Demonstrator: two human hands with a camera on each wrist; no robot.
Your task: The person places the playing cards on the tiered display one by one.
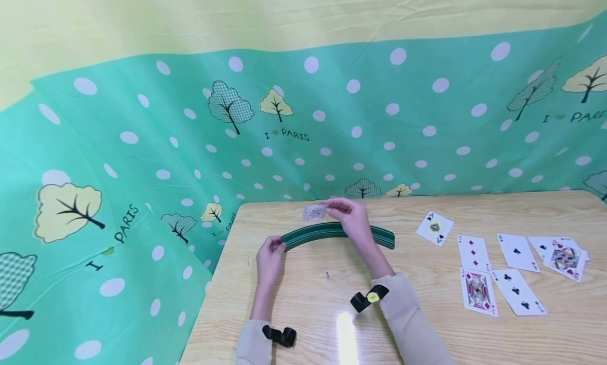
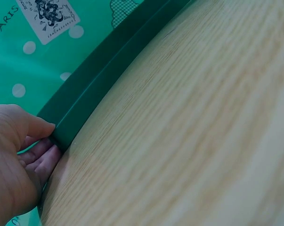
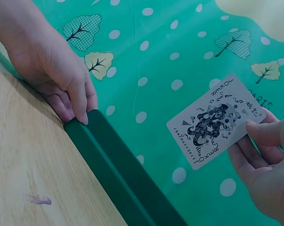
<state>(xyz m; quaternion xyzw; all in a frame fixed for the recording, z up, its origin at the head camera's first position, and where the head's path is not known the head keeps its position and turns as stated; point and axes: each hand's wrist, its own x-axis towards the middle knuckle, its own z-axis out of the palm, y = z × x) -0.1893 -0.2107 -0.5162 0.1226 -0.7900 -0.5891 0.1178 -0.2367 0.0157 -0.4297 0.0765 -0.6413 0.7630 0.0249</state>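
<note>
A curved green card holder (image 1: 322,231) with grooves along its length stands on the wooden table. My left hand (image 1: 271,253) grips its left end, thumb on the near top edge and fingers behind, as the left wrist view shows. My right hand (image 1: 352,220) is raised above the holder and pinches a joker card (image 3: 216,121) by one corner between thumb and fingers. In the head view this card (image 1: 314,212) is held beyond the holder's far side, apart from it. The joker's printed black figure faces the right wrist camera.
To the right lie several playing cards: an ace of spades (image 1: 435,228), a three of diamonds (image 1: 473,253), a face card of diamonds (image 1: 479,291), a three of clubs (image 1: 519,292) and an overlapping group with a queen (image 1: 566,258). A green dotted cloth (image 1: 332,144) hangs behind the table.
</note>
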